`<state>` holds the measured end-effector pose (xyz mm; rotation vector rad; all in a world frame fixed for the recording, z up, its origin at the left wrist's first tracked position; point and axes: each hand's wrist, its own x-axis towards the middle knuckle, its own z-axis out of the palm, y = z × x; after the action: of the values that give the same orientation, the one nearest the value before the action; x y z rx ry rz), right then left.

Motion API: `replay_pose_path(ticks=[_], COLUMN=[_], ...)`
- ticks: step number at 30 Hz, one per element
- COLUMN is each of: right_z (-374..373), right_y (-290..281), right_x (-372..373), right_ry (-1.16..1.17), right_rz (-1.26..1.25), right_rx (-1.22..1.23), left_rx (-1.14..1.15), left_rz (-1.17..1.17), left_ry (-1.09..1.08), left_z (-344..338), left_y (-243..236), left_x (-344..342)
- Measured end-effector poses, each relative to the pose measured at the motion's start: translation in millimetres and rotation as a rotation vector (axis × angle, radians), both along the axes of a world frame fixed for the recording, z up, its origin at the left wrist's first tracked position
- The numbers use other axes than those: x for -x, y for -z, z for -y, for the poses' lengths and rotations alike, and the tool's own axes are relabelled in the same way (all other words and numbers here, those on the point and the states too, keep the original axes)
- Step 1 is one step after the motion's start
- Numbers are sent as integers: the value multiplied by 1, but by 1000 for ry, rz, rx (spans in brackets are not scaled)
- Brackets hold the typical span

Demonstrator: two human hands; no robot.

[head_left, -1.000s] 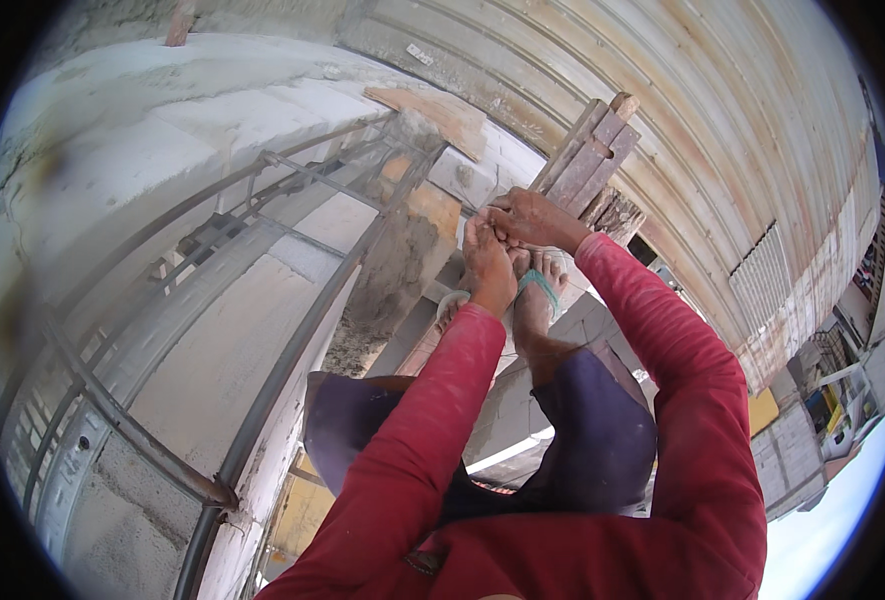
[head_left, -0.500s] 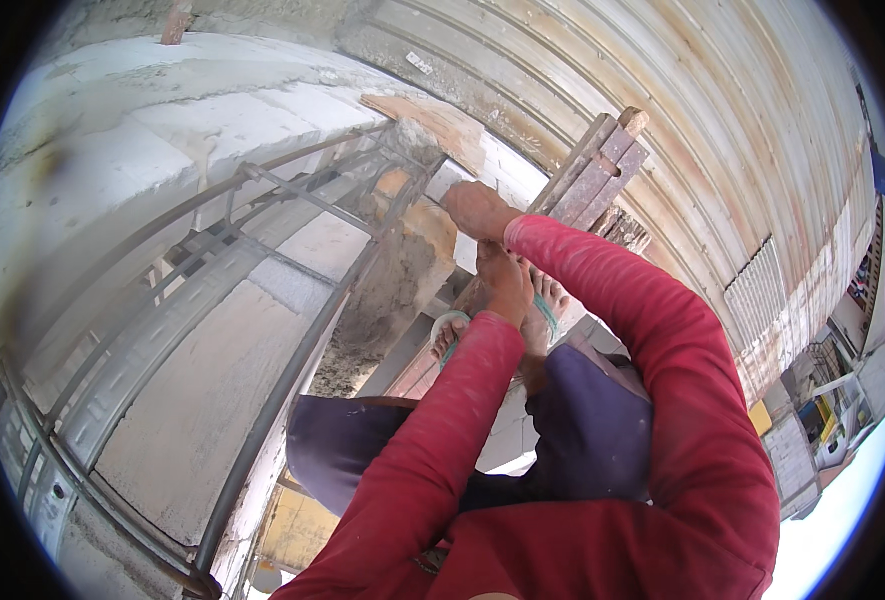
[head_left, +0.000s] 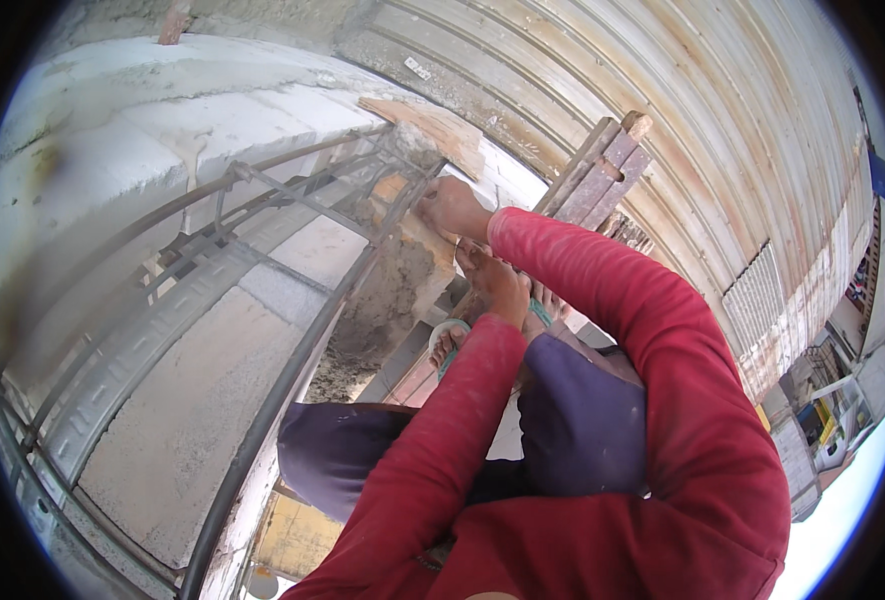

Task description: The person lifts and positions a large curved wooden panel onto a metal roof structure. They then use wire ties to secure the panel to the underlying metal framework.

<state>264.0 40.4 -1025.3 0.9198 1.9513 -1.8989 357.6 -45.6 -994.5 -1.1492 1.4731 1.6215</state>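
My right hand (head_left: 450,208) is closed in a pinch just right of the metal bar frame (head_left: 307,335), above a mortar-smeared concrete ledge (head_left: 367,320). My left hand (head_left: 492,280) sits just below and right of it, fingers curled. Something thin shows between the two hands; what each holds is too small to make out. My sandalled feet (head_left: 447,345) are partly hidden beneath my hands and forearms, with my bent knees below.
Corrugated metal sheeting (head_left: 732,170) rises at upper right, with stacked timber boards (head_left: 612,175) beside it. A white block wall (head_left: 122,140) runs along upper left, a loose plywood piece (head_left: 432,135) on it. At far right, rooftop clutter (head_left: 832,420) lies below, with sky at the edge.
My right hand has moved left and slightly up toward the metal bars, away from where it met my left hand. My left hand has shifted slightly, remaining lower, and my right forearm now stretches further across.
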Motion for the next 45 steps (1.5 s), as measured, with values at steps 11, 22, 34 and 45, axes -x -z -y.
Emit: replay_pose_path(ticks=[11, 22, 34, 45], right_z=[-115, -77, -57, -52], right_y=[42, 28, 91, 65], right_x=[8, 99, 90, 95], right_ry=[-207, -861, -565, -436], right_rz=[-239, 39, -341, -486], right_rx=[-356, -79, -172, 41], left_rx=[134, 181, 36, -197], left_rz=[-115, -105, -4, 33], left_ry=[-62, -6, -61, 4], left_z=[-34, -35, -55, -36], left_y=[-22, -3, -26, 0], left_x=[13, 29, 36, 43])
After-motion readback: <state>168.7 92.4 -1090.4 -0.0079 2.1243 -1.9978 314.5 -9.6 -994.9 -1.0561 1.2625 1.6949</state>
